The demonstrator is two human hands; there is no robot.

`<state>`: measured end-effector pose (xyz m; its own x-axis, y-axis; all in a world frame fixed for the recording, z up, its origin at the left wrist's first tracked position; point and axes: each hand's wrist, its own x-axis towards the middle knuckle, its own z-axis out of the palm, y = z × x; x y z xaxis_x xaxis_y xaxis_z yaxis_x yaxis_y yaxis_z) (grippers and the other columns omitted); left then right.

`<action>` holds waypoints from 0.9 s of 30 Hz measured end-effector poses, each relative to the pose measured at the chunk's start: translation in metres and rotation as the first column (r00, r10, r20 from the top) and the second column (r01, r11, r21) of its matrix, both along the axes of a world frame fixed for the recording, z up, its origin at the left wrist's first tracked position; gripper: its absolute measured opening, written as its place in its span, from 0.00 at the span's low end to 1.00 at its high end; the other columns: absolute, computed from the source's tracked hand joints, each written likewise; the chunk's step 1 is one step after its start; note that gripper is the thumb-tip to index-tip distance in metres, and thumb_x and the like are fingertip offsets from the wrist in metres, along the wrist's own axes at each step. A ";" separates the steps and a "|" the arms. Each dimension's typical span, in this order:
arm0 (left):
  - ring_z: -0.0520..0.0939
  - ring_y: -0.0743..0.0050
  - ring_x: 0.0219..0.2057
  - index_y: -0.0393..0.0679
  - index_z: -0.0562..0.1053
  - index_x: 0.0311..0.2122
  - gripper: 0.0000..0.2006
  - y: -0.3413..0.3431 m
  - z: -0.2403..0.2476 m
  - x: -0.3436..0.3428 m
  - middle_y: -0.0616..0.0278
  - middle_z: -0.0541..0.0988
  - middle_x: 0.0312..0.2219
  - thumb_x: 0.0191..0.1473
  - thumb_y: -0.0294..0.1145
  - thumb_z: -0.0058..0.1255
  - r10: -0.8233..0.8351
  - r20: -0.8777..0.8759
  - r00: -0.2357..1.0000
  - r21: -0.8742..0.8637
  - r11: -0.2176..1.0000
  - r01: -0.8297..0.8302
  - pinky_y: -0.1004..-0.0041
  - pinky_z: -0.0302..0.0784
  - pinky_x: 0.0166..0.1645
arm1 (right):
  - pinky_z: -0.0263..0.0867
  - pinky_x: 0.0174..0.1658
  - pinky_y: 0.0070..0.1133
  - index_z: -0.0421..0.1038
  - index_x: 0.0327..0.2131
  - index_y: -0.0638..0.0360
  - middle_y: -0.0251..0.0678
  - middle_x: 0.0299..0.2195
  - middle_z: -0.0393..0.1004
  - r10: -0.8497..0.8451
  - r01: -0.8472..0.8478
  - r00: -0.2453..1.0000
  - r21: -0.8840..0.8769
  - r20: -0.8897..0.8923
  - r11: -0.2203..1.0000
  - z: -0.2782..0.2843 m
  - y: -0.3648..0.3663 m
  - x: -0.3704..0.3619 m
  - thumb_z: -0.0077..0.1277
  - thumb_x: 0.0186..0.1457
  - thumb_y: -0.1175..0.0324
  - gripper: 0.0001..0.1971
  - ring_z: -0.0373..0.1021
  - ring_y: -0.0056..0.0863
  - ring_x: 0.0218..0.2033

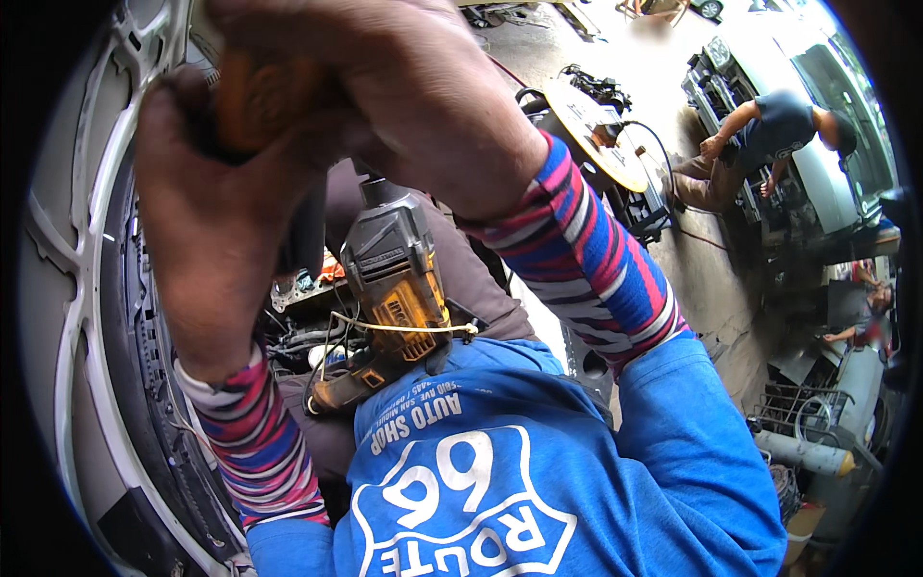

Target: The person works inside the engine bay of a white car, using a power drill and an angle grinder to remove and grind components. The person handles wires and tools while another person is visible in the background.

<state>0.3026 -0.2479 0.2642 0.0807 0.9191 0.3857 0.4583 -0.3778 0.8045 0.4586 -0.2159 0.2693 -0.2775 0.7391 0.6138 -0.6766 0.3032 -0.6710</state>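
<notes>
Both hands are raised close to the camera, around an orange-and-black object whose kind I cannot make out. My left hand is closed about its lower and left side, thumb and fingers curled. From above and the right, my right hand wraps over it, its fingertips partly cut off by the upper edge. Below them, a yellow-and-black cordless power tool rests across my lap, its nose pointing away from me. A thin pale cord loops over the tool's body, and neither hand touches it.
An open vehicle panel frame curves along the left, with engine parts beside my legs. At right, a round board carries parts. A co-worker bends near a white vehicle; a gas cylinder lies lower right.
</notes>
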 end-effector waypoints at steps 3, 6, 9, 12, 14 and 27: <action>0.83 0.73 0.37 0.32 0.70 0.53 0.28 -0.001 -0.010 -0.021 0.54 0.81 0.41 0.52 0.39 0.65 -0.018 0.124 0.992 0.008 1.000 0.017 0.75 0.78 0.43 | 0.68 0.59 0.33 0.39 0.70 0.61 0.56 0.66 0.48 -0.030 -0.068 0.802 0.141 0.596 0.988 0.000 0.005 0.059 0.62 0.56 0.45 0.53 0.62 0.42 0.62; 0.83 0.72 0.36 0.31 0.70 0.54 0.27 -0.010 -0.026 -0.057 0.50 0.81 0.42 0.55 0.39 0.59 0.017 0.206 0.978 -0.038 0.999 -0.009 0.76 0.78 0.42 | 0.70 0.49 0.23 0.70 0.54 0.68 0.38 0.44 0.77 -0.455 0.269 0.682 0.382 0.573 0.884 -0.063 0.031 0.091 0.52 0.62 0.73 0.17 0.74 0.23 0.46; 0.82 0.66 0.38 0.31 0.66 0.57 0.27 -0.009 -0.043 -0.103 0.48 0.78 0.47 0.57 0.37 0.57 0.100 0.245 0.964 -0.030 0.995 -0.096 0.73 0.76 0.46 | 0.73 0.37 0.33 0.76 0.33 0.60 0.47 0.30 0.78 -0.596 0.407 0.051 0.528 0.802 0.746 -0.167 0.006 0.133 0.55 0.45 0.75 0.08 0.77 0.43 0.33; 0.82 0.64 0.37 0.31 0.66 0.57 0.27 -0.002 -0.062 -0.139 0.48 0.78 0.46 0.56 0.35 0.57 0.150 0.279 0.949 -0.111 0.986 -0.123 0.70 0.76 0.47 | 0.71 0.42 0.34 0.75 0.33 0.53 0.37 0.31 0.77 -0.545 -0.104 -0.234 0.536 0.806 0.838 -0.275 -0.046 0.149 0.55 0.46 0.70 0.08 0.76 0.38 0.38; 0.81 0.64 0.38 0.31 0.65 0.57 0.28 0.002 -0.078 -0.156 0.47 0.78 0.46 0.56 0.35 0.57 0.185 0.228 0.956 -0.091 0.981 -0.169 0.69 0.76 0.48 | 0.65 0.52 0.38 0.73 0.36 0.47 0.27 0.39 0.74 -0.638 -0.354 -0.289 0.540 0.714 0.764 -0.327 -0.077 0.145 0.54 0.48 0.63 0.09 0.69 0.31 0.51; 0.81 0.62 0.39 0.30 0.62 0.59 0.30 0.018 -0.140 -0.191 0.45 0.77 0.47 0.55 0.34 0.56 0.278 0.130 0.952 -0.038 0.961 -0.275 0.67 0.76 0.49 | 0.70 0.37 0.39 0.72 0.31 0.58 0.44 0.29 0.75 -0.617 0.194 0.009 0.604 0.787 0.773 -0.300 -0.016 0.131 0.53 0.48 0.68 0.06 0.74 0.49 0.35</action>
<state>0.1114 -0.2295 0.1240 -0.2281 0.9054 0.3580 0.4312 -0.2357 0.8709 0.5899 -0.2322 -0.0306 -0.4609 0.8330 0.3062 0.7109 0.5530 -0.4345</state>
